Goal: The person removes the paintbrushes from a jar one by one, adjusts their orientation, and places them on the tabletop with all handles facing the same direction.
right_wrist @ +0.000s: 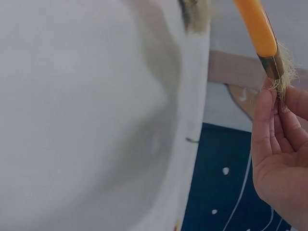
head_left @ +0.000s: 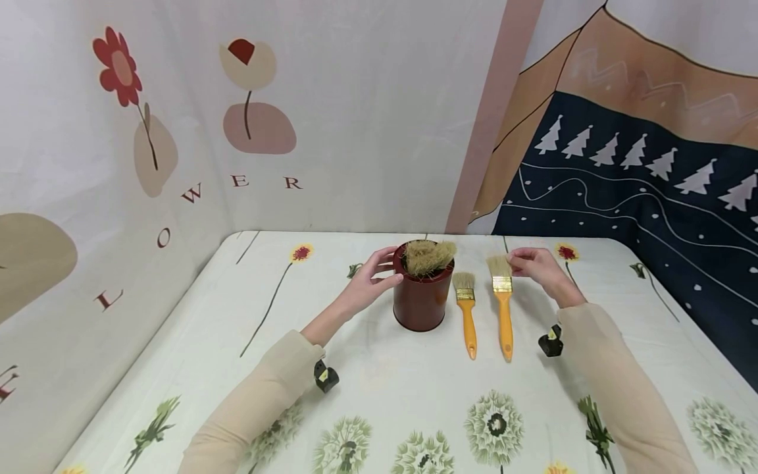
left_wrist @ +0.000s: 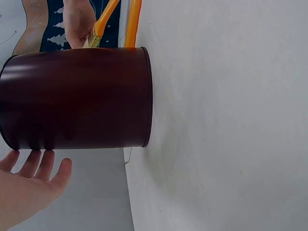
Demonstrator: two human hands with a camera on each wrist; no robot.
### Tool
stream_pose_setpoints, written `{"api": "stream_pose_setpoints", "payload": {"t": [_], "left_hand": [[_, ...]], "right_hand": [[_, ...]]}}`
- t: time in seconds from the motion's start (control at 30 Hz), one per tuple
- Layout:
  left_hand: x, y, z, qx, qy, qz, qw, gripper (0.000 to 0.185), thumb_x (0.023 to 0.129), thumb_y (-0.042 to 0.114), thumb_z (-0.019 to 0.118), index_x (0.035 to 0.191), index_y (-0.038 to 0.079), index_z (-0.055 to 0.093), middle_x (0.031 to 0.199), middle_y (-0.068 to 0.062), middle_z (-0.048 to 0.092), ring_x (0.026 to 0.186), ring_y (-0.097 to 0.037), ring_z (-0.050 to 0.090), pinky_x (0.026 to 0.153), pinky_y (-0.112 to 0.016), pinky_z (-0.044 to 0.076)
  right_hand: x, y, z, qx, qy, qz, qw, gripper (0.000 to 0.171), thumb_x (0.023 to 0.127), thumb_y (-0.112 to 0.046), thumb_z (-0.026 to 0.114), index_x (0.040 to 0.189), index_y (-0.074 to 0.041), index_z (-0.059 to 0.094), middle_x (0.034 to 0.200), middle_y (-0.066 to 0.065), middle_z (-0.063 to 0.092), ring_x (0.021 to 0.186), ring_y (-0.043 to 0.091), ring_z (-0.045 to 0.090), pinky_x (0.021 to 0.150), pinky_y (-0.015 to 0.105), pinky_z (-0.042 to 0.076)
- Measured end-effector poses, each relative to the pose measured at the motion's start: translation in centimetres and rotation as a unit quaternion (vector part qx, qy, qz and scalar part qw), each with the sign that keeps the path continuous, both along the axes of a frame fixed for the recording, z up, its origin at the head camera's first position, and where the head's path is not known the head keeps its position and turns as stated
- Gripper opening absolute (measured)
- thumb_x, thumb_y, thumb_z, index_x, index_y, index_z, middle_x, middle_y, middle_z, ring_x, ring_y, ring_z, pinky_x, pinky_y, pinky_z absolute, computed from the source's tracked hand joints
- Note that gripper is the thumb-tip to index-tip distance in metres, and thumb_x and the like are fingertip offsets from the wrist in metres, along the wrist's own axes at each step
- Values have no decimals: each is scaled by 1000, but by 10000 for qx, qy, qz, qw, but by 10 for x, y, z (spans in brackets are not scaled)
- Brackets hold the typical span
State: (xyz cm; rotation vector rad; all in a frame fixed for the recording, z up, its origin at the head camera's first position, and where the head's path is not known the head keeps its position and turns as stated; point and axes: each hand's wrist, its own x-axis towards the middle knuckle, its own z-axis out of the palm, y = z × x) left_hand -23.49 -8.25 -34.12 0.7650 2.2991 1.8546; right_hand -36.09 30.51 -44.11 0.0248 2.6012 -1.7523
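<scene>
A dark red can (head_left: 420, 303) stands upright on the table, with dry, straw-coloured fibre (head_left: 428, 257) and something dark in its mouth. My left hand (head_left: 374, 271) is at the can's left side, fingers spread and touching its upper wall near the rim. In the left wrist view the can (left_wrist: 77, 98) fills much of the picture, and the fingertips meet its side. Over on the right, my right hand (head_left: 535, 268) pinches the bristle tips of the larger paintbrush (head_left: 504, 316), which has an orange handle and a gold ferrule. Between that brush and the can lies a smaller paintbrush (head_left: 468, 322).
The table (head_left: 379, 382) wears a white cloth printed with flowers. Printed fabric (head_left: 367, 118) hangs as a wall behind and to the left. A dark panel with white trees (head_left: 628, 178) borders the right side. Black wrist cameras (head_left: 326, 376) hang beneath both sleeves.
</scene>
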Motion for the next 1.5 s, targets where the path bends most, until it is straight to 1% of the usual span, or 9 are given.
{"api": "stream_pose_setpoints", "payload": {"t": [0.23, 0.37, 0.43, 0.47, 0.57, 0.73, 1.0, 1.27, 1.5], "left_hand": [[-1, 0, -1, 2, -9, 4, 10000, 53, 88, 8, 54, 134, 1, 29, 129, -20, 37, 116, -31, 38, 91, -39, 36], [-1, 0, -1, 5, -24, 11, 10000, 53, 88, 8, 54, 134, 1, 29, 129, -20, 37, 116, -31, 38, 91, -39, 36], [-1, 0, -1, -1, -16, 15, 10000, 53, 88, 8, 54, 134, 1, 29, 129, -20, 37, 116, -31, 38, 91, -39, 36], [-1, 0, -1, -1, -13, 14, 10000, 53, 88, 8, 54, 134, 1, 29, 129, -20, 37, 116, -31, 38, 91, -39, 36], [0, 0, 0, -20, 9, 5, 10000, 53, 88, 9, 54, 134, 1, 29, 129, -20, 37, 116, -30, 38, 91, -39, 36], [0, 0, 0, -5, 16, -14, 10000, 53, 88, 8, 54, 134, 0, 29, 129, -20, 36, 116, -31, 38, 91, -39, 36], [-1, -1, 0, -2, -24, -35, 10000, 54, 88, 9, 54, 135, 2, 28, 130, -19, 36, 116, -30, 37, 91, -39, 36], [-1, -1, 0, -29, -58, -8, 10000, 54, 88, 9, 54, 135, 2, 28, 130, -19, 36, 117, -29, 37, 92, -39, 36], [0, 0, 0, -18, -23, -5, 10000, 53, 88, 8, 54, 135, 0, 28, 130, -20, 35, 117, -31, 37, 92, -40, 36]], "right_hand": [[26, -15, 25, -350, -314, 483, 9977, 16, 85, -17, 59, 94, -3, 60, 85, 1, 58, 68, 10, 56, 65, 23, 49], [43, -31, 45, 51, -393, 621, 9973, 24, 87, -10, 54, 101, 9, 54, 80, 1, 56, 66, 8, 53, 66, 25, 49], [48, -35, 49, 314, -504, 651, 9961, 29, 87, -10, 52, 105, 13, 51, 80, 4, 55, 68, 10, 53, 69, 27, 49], [47, -34, 46, 256, -440, 817, 9954, 30, 87, -12, 54, 103, 13, 53, 79, 6, 55, 67, 11, 53, 66, 26, 50], [47, -35, 44, 429, -643, 807, 9937, 29, 87, -15, 55, 103, 10, 53, 81, 9, 55, 70, 14, 52, 69, 27, 49], [48, -41, 45, 783, -895, 479, 9918, 29, 90, -10, 48, 109, 11, 49, 85, 9, 54, 73, 13, 50, 71, 26, 48], [49, -43, 44, 988, -1007, 373, 9893, 32, 92, -14, 47, 112, 11, 50, 85, 8, 53, 70, 11, 50, 67, 25, 49], [53, -40, 48, 1438, -792, 261, 9861, 33, 89, -18, 52, 111, 7, 53, 93, 13, 54, 70, 14, 50, 64, 22, 46], [48, -34, 49, 1338, -207, 372, 9901, 37, 84, -30, 59, 104, 2, 59, 92, 12, 55, 65, 18, 51, 54, 27, 45]]}}
